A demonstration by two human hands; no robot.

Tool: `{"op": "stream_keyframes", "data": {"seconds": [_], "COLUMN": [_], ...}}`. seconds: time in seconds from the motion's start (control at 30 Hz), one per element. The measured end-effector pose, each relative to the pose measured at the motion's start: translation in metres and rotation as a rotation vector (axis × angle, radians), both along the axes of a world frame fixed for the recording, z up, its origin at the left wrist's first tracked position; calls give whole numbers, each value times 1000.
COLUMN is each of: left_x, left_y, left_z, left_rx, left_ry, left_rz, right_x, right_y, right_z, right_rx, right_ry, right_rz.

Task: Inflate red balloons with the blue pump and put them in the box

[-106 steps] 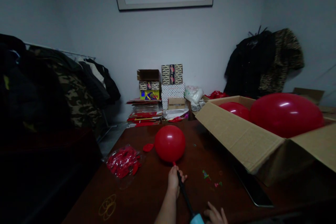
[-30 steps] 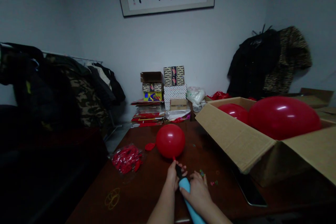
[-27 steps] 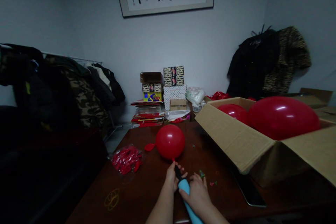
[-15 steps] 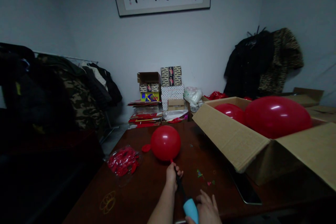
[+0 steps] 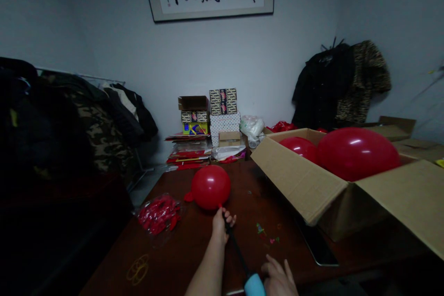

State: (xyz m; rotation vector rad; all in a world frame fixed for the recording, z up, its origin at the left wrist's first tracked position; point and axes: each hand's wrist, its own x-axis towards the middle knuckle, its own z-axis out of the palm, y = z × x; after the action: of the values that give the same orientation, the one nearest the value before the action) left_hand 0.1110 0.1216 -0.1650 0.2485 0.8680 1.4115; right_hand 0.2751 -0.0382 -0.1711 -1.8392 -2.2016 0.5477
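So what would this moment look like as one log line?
left hand: gripping black end of balloon pump | right hand: at its blue barrel | red balloon: inflated, neck at left hand

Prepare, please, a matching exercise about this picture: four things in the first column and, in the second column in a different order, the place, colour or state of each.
Column one
1. Left hand
2. Pump
3. Phone
4. Transparent bag

Column two
A. dark and flat, next to the open cardboard box
B. left of the round balloon, with red pieces inside
C. curled just below the round balloon
D. black shaft and light-blue part

Right pairs: 1-C, 2-D, 3-A, 4-B
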Motion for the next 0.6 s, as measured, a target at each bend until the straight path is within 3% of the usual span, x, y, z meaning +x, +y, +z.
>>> {"op": "stream_keyframes", "data": {"seconds": [0.13,0.27,0.43,0.6], "left_x": [2,6,9,9], "left_y": [-5,-13,-15,-13], "left_z": [7,3,-6,-16], "left_rx": [16,31,7,64], "left_ry": [-39,-47,46,199], "left_rz": [-40,-78,-145,-128], "right_x": [-12,-30,-50,-56], "right_y": [4,22,44,40], "right_z": [32,48,44,36], "right_rx": [67,138,210,192], "right_ry": [10,28,30,21], "right_rz": [16,-46,-103,-111]}}
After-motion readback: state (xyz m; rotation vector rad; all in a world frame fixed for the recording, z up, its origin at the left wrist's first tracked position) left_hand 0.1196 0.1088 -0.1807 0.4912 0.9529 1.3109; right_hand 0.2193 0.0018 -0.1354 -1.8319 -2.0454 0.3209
